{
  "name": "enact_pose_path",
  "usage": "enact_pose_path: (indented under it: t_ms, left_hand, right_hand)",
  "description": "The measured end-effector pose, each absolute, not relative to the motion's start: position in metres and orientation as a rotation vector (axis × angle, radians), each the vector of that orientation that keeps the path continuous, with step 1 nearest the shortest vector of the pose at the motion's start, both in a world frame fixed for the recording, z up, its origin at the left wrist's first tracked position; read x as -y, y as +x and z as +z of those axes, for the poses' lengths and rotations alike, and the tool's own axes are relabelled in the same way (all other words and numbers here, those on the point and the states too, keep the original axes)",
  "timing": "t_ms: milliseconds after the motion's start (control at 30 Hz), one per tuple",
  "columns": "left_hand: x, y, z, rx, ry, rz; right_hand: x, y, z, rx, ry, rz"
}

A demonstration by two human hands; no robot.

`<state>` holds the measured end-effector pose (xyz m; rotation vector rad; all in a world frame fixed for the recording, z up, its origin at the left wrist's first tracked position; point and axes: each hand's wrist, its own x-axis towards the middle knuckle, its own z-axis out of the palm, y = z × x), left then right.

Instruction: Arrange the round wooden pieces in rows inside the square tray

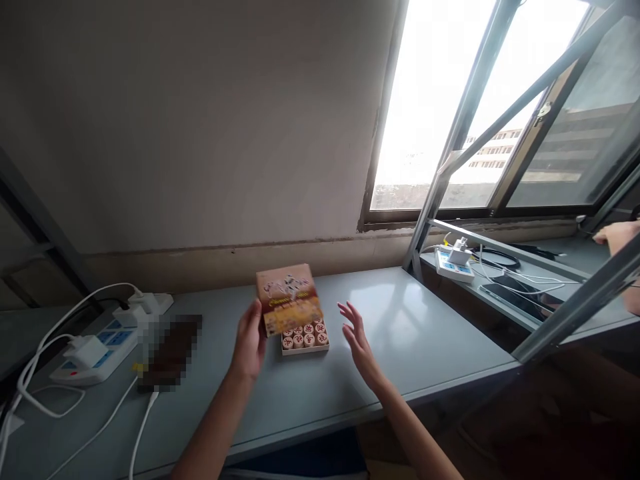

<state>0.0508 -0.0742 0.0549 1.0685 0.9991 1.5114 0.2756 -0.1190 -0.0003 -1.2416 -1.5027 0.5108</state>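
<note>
My left hand (pixel 249 343) grips the left edge of a printed box lid (pixel 290 297), brown above and yellow below. The lid is raised and tilted over a shallow box (pixel 306 352) of round Chinese chess pieces (pixel 309 339). Front rows of pieces with red characters show; the lid hides those behind. To the right of the box, my right hand (pixel 361 343) hovers with fingers spread, touching nothing.
On the left of the grey desk (pixel 430 333) lie a power strip (pixel 107 347) with chargers, white cables and a blurred-out dark object (pixel 173 353). A metal frame (pixel 425 230) stands at right. Beyond it are another power strip (pixel 454 263), a dark tablet-like device (pixel 520 297) and another person's hand (pixel 617 235).
</note>
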Motion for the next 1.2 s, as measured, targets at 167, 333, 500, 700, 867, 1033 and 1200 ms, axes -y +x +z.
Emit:
enact_pose_path:
  t_ms: [167,333,500,700,867,1033,1200]
  left_hand:
    - [0.107,0.083,0.031,-1.042,1.004,1.277]
    - [0.079,0.079,-0.009,-1.375,1.453,1.272]
    - [0.041,0.066,-0.03,-1.508,1.687,0.936]
    - [0.024,0.072,-0.038,-1.396,1.798,0.963]
    - [0.026,0.075,-0.039,-1.58,2.016,0.828]
    - [0.027,0.076,-0.038,-1.612,2.045,0.716]
    - [0.012,0.081,-0.033,-1.586,2.027,0.656]
  right_hand:
    - [0.11,0.259,0.031,1.433,-1.115,0.879]
    - [0.081,0.245,-0.002,1.399,-1.266,0.772]
    - [0.056,0.242,-0.049,1.4,-1.455,0.646]
    - [0.056,0.239,-0.046,1.531,-1.457,0.751]
    - [0.054,0.233,-0.046,1.596,-1.561,0.67]
    - [0.051,0.233,-0.049,1.646,-1.634,0.585]
    - [0.039,0.235,-0.044,1.635,-1.69,0.569]
